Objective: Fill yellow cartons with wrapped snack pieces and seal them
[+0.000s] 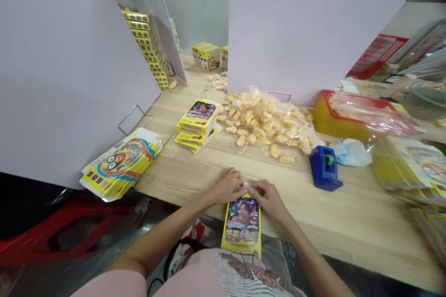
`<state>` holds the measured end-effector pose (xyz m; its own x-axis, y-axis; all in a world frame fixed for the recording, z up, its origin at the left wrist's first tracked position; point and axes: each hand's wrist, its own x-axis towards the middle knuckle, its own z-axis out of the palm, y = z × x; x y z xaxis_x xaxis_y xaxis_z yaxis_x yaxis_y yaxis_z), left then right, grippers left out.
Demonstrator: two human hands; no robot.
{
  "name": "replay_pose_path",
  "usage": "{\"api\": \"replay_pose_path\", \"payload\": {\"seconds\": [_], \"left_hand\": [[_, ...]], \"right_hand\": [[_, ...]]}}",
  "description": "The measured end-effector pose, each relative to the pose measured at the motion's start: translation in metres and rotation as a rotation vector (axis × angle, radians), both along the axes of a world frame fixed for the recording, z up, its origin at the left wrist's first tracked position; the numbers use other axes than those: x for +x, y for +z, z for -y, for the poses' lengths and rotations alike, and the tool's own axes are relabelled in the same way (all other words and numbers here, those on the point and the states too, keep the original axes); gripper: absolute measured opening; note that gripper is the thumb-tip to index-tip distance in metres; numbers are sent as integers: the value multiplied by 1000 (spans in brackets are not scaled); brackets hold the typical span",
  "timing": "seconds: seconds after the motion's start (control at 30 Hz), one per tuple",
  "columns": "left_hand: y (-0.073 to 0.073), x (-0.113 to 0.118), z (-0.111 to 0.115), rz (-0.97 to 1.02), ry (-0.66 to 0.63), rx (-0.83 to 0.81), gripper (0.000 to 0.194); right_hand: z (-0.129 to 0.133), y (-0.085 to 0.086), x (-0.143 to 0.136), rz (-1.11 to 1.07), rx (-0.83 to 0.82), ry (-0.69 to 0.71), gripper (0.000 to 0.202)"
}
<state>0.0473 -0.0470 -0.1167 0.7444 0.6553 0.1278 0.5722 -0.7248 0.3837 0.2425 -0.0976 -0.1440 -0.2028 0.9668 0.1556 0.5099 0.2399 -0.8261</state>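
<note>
A yellow printed carton (242, 225) reaches from the table's front edge down toward my lap, picture side up. My left hand (230, 186) pinches the left part of its top end, fingers bent and pressed together. At the right part of that end, my right hand (266, 197) pinches too, its fingertips close to the left ones. A bit of white flap shows between them; the fingers cover the rest. Beyond the hands lies a heap of yellow pieces in clear wrappers (268, 118). A stack of yellow cartons (198, 123) sits left of the heap.
A blue tape dispenser (324, 167) stands right of the heap, before a red-rimmed yellow basket (348, 116). Flat cartons (121, 162) overhang the left edge; more flat cartons (414, 167) lie at right. White boards (296, 23) stand behind. A red stool (66, 236) is lower left.
</note>
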Motion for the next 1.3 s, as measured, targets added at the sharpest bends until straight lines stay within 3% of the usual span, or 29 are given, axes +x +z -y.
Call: {"api": "replay_pose_path", "payload": {"seconds": [0.2, 0.27, 0.37, 0.47, 0.6, 0.8, 0.87, 0.97, 1.03, 1.13, 1.2, 1.3], "left_hand": [[-2, 3, 29, 64, -2, -50, 22], [-4, 2, 36, 167, 90, -68, 12], [-9, -3, 45, 331, 342, -109, 35], [-12, -7, 51, 314, 450, -151, 29], [-10, -6, 67, 372, 419, -263, 20], [-10, -2, 95, 763, 311, -595, 40], [-10, -2, 96, 839, 329, -644, 46], [-11, 1, 93, 908, 419, -599, 47], [-14, 3, 92, 915, 445, -546, 47], [-24, 1, 97, 828, 449, -480, 46], [-26, -2, 101, 735, 440, -436, 40], [-18, -3, 101, 590, 383, -391, 14]], "right_hand": [[25, -4, -10, 142, -43, -78, 31], [29, -9, -10, 141, -21, -138, 29], [31, -18, -7, 97, 59, -212, 26], [33, -24, -7, 124, 143, -248, 34], [41, -21, -14, 149, 197, -264, 15], [55, -5, -11, -22, 171, -158, 19], [58, -3, -9, -92, 177, -191, 13], [62, -7, -11, -296, 181, -372, 43], [65, -13, -15, -486, 65, -361, 52], [73, -23, -20, -679, -110, -238, 48], [80, -27, -20, -675, -107, -261, 42], [86, -28, -16, -558, -56, -320, 19]]}}
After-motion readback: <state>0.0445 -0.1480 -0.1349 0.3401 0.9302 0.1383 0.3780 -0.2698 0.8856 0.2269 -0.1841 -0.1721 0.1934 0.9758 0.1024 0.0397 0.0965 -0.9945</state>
